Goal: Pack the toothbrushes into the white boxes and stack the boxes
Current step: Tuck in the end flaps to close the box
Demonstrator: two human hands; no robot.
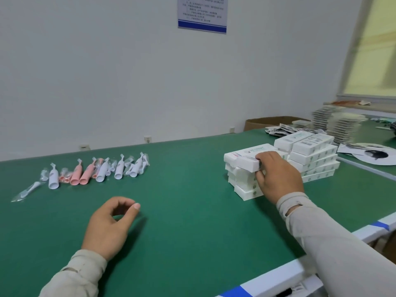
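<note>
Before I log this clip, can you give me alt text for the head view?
A person's right hand grips the top white box on a near stack of boxes on a green table, a taller stack behind it. The left hand hovers empty and half curled, with unpacked pink and white toothbrushes in a row at far left.

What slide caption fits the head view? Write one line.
Right hand sets a box on the stack; toothbrushes wait by the left hand.

Toothbrushes (90,172) left, boxes (246,168) right
</note>
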